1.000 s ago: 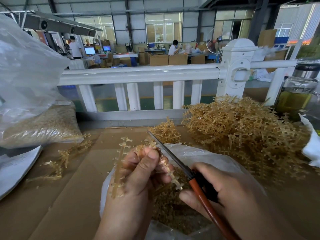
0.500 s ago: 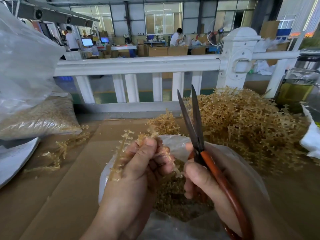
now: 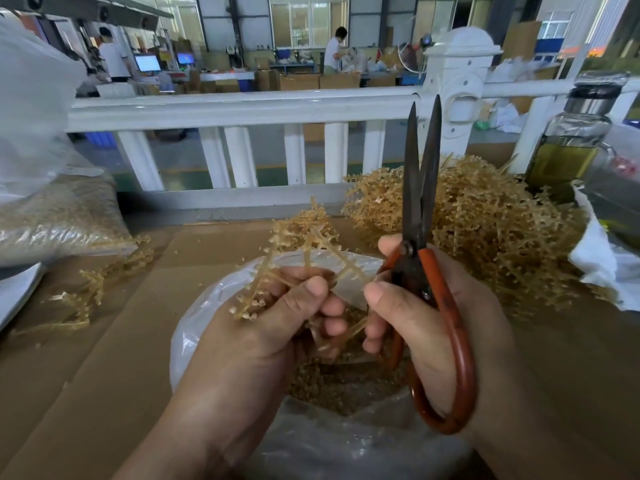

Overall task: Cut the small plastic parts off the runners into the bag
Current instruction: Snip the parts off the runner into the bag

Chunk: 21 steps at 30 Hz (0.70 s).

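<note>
My left hand [image 3: 277, 323] grips a bunch of tan plastic runners [image 3: 266, 285] with small parts on their branches, held over the open clear bag [image 3: 207, 299]. Cut tan parts [image 3: 339, 386] fill the bottom of the bag. My right hand [image 3: 422, 317] holds orange-handled scissors [image 3: 420, 202], blades slightly apart and pointing up. The thumb and fingers of that hand also touch a bare runner stem beside the left hand.
A big heap of uncut runners [image 3: 485, 230] lies at the back right on the cardboard-covered table [image 3: 104, 358]. A few loose runners [image 3: 90, 289] lie at left, by a filled bag [image 3: 59, 220]. A glass bottle [image 3: 571, 140] stands at far right, a white railing [image 3: 242, 109] behind.
The scissors swung from lying across the runners to pointing upright, blades parted. My right hand moved close to the left hand and now touches a runner stem there.
</note>
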{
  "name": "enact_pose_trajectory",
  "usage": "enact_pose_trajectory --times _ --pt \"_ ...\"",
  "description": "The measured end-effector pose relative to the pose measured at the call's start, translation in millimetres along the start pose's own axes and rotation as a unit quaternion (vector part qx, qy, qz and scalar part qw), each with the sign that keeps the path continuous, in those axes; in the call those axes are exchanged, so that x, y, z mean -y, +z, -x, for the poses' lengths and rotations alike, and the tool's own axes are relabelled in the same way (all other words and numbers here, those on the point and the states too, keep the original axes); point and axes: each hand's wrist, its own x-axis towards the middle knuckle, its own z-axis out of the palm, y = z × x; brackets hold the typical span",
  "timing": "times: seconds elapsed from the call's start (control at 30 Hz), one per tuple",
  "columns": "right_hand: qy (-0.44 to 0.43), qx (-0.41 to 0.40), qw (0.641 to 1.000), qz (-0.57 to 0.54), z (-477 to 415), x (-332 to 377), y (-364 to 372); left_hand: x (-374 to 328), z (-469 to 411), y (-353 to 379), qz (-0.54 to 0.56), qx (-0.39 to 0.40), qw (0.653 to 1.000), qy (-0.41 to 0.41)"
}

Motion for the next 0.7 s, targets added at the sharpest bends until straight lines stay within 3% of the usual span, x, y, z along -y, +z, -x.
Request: enact_pose_trajectory --times 0.27,0.47,0.6,0.7 --pt "-0.014 0.004 0.999 0.047 -2.2 0.7 -7.3 0.6 -1.0 -4.2 -0.053 -0.010 0.998 0.029" --pt "-0.035 0.017 0.999 0.024 -2.1 7.9 -9.9 -13.9 -1.2 -7.9 0.067 -0.051 0.995 0.059" --pt "-0.042 0.050 0.984 0.166 -1.4 9.5 -14.6 -20.5 -2.4 -5.3 0.102 -0.089 0.985 0.105" --pt "-0.089 0.063 0.953 0.283 1.3 13.7 -17.8 -24.7 -4.6 -9.2 0.086 -0.123 0.978 0.148"
